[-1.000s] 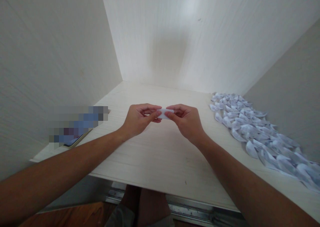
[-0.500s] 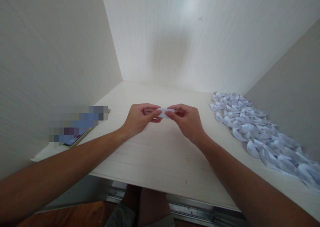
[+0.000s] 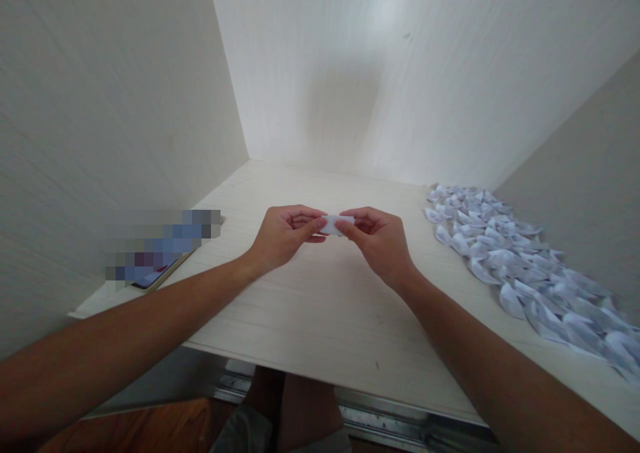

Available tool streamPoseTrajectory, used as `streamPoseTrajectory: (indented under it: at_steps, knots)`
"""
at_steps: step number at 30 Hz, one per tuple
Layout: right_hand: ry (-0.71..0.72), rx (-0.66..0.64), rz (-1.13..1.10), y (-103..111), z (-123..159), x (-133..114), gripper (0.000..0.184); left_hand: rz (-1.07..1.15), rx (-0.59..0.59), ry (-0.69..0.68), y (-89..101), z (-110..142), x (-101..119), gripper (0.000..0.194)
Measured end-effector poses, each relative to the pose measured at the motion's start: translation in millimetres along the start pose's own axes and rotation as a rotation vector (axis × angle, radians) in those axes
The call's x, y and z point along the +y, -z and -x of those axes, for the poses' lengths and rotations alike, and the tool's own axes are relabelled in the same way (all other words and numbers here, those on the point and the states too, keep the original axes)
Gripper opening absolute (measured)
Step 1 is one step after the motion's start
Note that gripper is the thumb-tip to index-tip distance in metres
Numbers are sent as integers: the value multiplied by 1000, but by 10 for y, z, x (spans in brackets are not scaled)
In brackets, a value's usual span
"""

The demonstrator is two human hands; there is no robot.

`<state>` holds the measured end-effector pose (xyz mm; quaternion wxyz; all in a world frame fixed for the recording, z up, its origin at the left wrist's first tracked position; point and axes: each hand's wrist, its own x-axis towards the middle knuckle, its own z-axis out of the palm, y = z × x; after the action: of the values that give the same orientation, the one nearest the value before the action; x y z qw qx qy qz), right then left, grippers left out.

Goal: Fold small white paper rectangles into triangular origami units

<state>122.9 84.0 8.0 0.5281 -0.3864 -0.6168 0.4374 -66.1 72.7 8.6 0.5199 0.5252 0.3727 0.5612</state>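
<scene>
Centrally, a small white piece (image 3: 330, 225) is held between two bare hands over the middle of the worktop (image 3: 310, 306). Its left end is pinched by the left hand (image 3: 283, 236), with the thumb pressed on the near face and the other fingers (image 3: 306, 210) curled behind. Its right end is pinched in much the same way by the right hand (image 3: 383, 240). The fingers of both hands are thus clamped on the one piece, and a short white stretch is left exposed between the two thumbs. The piece appears to be raised off the worktop, though the gap beneath cannot be judged.

At the right, a long band of the worktop is covered by many folded white pieces (image 3: 525, 260), which are overlapped from the far side to the near right edge, well apart from the right hand. At the left, a phone-like device (image 3: 155, 276) is placed beside the left wall (image 3: 125, 106); most of it is masked by blurred blocks. A soft shadow is cast on the far wall (image 3: 340, 40). Below the near edge, the person's legs (image 3: 307, 406), a metal rail (image 3: 380, 420) and a brown wooden surface (image 3: 150, 426) can be seen.
</scene>
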Motion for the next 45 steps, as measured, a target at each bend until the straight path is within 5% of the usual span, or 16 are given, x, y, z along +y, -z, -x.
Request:
streamPoseTrajectory:
  at_steps: [11, 22, 34, 45]
  knots:
    - [70, -38, 259, 32, -17, -12, 23, -11, -41, -26, 38, -27, -71, 39]
    - [432, -133, 744, 27, 68, -94, 17, -208, -98, -169, 13, -14, -123, 35]
    - [402, -173, 820, 28, 54, -130, 22, -232, -92, -152, 0, 0, -102, 36]
    - [326, -40, 670, -10, 61, -151, 17, -223, -79, -120, -12, -2, -95, 43]
